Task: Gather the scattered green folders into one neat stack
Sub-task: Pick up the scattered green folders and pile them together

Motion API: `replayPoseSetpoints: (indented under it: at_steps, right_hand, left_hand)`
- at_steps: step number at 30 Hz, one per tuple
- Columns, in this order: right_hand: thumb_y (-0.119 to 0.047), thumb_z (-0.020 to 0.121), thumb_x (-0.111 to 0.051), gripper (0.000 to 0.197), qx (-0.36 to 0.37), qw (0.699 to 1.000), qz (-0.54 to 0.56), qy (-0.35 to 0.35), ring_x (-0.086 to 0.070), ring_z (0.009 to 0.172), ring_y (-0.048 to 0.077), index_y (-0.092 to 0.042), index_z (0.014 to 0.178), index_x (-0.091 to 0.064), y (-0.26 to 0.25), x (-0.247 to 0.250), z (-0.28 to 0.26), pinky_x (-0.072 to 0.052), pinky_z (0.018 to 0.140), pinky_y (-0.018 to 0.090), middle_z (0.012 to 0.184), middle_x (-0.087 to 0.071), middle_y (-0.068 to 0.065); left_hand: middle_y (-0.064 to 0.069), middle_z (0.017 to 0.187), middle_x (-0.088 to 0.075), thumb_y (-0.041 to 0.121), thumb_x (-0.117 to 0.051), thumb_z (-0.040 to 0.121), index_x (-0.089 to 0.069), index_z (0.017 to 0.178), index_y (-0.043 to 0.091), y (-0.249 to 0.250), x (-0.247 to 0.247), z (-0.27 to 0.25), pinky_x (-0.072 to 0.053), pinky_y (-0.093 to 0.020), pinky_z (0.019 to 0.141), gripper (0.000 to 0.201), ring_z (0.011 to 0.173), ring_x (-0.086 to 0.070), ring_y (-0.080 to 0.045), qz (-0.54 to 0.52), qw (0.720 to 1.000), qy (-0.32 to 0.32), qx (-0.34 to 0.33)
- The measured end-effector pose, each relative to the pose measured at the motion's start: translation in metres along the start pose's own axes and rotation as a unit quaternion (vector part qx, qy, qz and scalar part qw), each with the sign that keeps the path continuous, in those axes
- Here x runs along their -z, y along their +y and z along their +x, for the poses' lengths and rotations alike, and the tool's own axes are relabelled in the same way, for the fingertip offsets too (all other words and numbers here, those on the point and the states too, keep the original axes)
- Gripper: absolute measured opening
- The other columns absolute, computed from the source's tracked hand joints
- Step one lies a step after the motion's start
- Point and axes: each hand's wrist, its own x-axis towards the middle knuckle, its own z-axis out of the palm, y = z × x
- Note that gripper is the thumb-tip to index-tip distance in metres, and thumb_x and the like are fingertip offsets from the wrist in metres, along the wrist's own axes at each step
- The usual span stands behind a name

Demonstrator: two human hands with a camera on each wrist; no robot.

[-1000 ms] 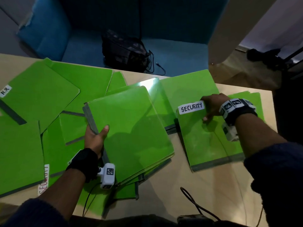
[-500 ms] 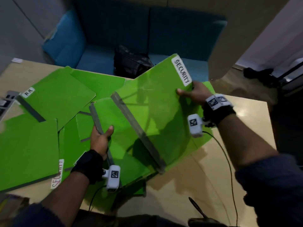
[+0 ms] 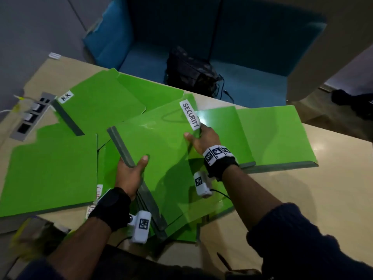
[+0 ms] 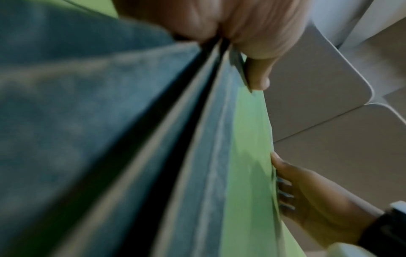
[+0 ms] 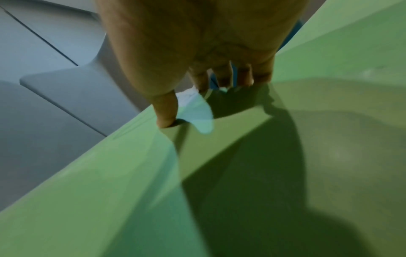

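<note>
1. Folder marked SECURITY (image 3: 161, 150) lies on top of the stack (image 3: 193, 209), its grey spine running from far-left to near-right.
2. Your left hand (image 3: 129, 174) grips the spine.
3. Your right hand (image 3: 201, 138) pinches the labelled edge.

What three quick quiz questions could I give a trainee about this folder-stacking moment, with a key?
1. True or false: the right hand holds the SECURITY folder at its edge near the label.
2. What does the left hand grip? A) the grey spines of the stack B) the H.R folder C) the power strip
3. Fill in: two folders lie flat to the ____ of the right hand, not yet gathered.

Key: 1 true; 2 A; 3 right.
</note>
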Motion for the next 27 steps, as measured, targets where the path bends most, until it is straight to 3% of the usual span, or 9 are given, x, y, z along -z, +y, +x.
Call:
replayPoseSetpoints:
  at_steps: [2, 5, 11, 13, 16, 19, 21, 23, 27]
  right_hand:
    - [-0.054, 0.092, -0.055, 0.053, 0.035, 0.992, -0.116, -0.036, -0.056, 0.122, 0.029, -0.025, 0.137, -0.057, 0.004, 0.013, 0.014, -0.046, 0.102, 0.039, 0.142, -0.055, 0.008]
    - [-0.061, 0.095, -0.040, 0.057, 0.068, 0.926, -0.369, -0.044, -0.014, 0.150, 0.026, -0.032, 0.143, -0.048, 0.018, 0.047, 0.043, -0.005, 0.119, 0.050, 0.163, -0.019, 0.002]
    - [-0.060, 0.091, -0.051, 0.091, 0.106, 0.897, -0.421, -0.079, -0.002, 0.152, 0.024, -0.014, 0.157, -0.007, 0.029, 0.079, 0.093, -0.003, 0.121, 0.048, 0.166, -0.005, 0.005]
    - [-0.062, 0.094, -0.041, 0.086, 0.152, 0.876, -0.450, -0.082, -0.001, 0.152, 0.021, -0.015, 0.157, -0.005, 0.024, 0.077, 0.100, 0.004, 0.121, 0.048, 0.165, -0.008, 0.003]
    - [-0.060, 0.098, -0.030, 0.076, 0.169, 0.870, -0.454, -0.095, -0.006, 0.152, 0.019, -0.016, 0.157, -0.009, 0.023, 0.070, 0.107, 0.011, 0.120, 0.048, 0.163, -0.019, 0.005]
    - [-0.060, 0.097, -0.035, 0.069, 0.164, 0.875, -0.448, -0.083, -0.029, 0.145, 0.026, -0.021, 0.153, -0.027, 0.032, 0.069, 0.112, 0.007, 0.119, 0.050, 0.151, -0.040, 0.011]
    - [-0.062, 0.093, -0.045, 0.063, 0.157, 0.878, -0.443, -0.092, -0.041, 0.133, 0.031, -0.024, 0.143, -0.043, 0.037, 0.074, 0.113, -0.011, 0.118, 0.048, 0.139, -0.048, 0.011]
    - [-0.059, 0.088, -0.058, 0.054, 0.143, 0.902, -0.396, -0.099, -0.048, 0.121, 0.032, -0.026, 0.130, -0.055, 0.039, 0.086, 0.112, -0.035, 0.103, 0.042, 0.129, -0.051, 0.010]
    - [-0.040, 0.086, -0.070, 0.035, 0.121, 0.924, -0.357, -0.073, -0.055, 0.108, 0.033, -0.022, 0.115, -0.061, 0.056, 0.127, 0.120, -0.046, 0.089, 0.041, 0.120, -0.057, 0.008]
  left_hand:
    - [0.001, 0.067, -0.029, 0.029, -0.071, 0.085, -0.036, 0.091, 0.013, -0.004, 0.011, 0.008, -0.034, -0.028, 0.053, 0.039, 0.062, -0.035, -0.019, 0.027, 0.999, 0.020, 0.004]
    - [0.000, 0.066, -0.027, 0.031, -0.072, 0.084, -0.042, 0.098, 0.007, -0.011, 0.026, 0.019, -0.031, -0.027, 0.051, 0.041, 0.063, -0.034, -0.022, 0.043, 0.998, 0.029, 0.023]
    - [0.003, 0.068, -0.029, 0.031, -0.075, 0.082, -0.041, 0.125, -0.014, -0.019, 0.025, 0.028, -0.037, -0.030, 0.066, 0.071, 0.071, -0.036, -0.017, 0.027, 0.998, 0.041, 0.046]
    - [0.002, 0.069, -0.027, 0.028, -0.074, 0.083, -0.046, 0.114, -0.009, -0.015, 0.018, 0.028, -0.042, -0.032, 0.069, 0.056, 0.077, -0.036, -0.020, 0.034, 0.997, 0.044, 0.052]
    - [0.001, 0.073, -0.028, 0.028, -0.075, 0.082, -0.040, 0.097, 0.008, -0.008, 0.011, 0.031, -0.035, -0.029, 0.063, 0.043, 0.078, -0.035, -0.019, 0.046, 0.997, 0.039, 0.044]
    - [0.002, 0.074, -0.032, 0.028, -0.075, 0.081, -0.039, 0.098, 0.010, -0.005, 0.005, 0.034, -0.036, -0.028, 0.066, 0.044, 0.076, -0.037, -0.017, 0.051, 0.998, 0.032, 0.036]
    - [0.003, 0.074, -0.031, 0.027, -0.075, 0.082, -0.038, 0.098, 0.011, -0.007, 0.000, 0.034, -0.037, -0.028, 0.070, 0.044, 0.076, -0.037, -0.016, 0.048, 0.998, 0.030, 0.037]
    - [0.003, 0.073, -0.030, 0.026, -0.075, 0.082, -0.037, 0.098, 0.011, -0.009, -0.004, 0.033, -0.036, -0.030, 0.076, 0.043, 0.074, -0.037, -0.016, 0.048, 0.998, 0.027, 0.040]
    - [0.003, 0.074, -0.023, 0.025, -0.075, 0.082, -0.032, 0.083, 0.016, -0.008, -0.014, 0.033, -0.034, -0.028, 0.066, 0.043, 0.070, -0.031, -0.015, 0.052, 0.998, 0.017, 0.030]
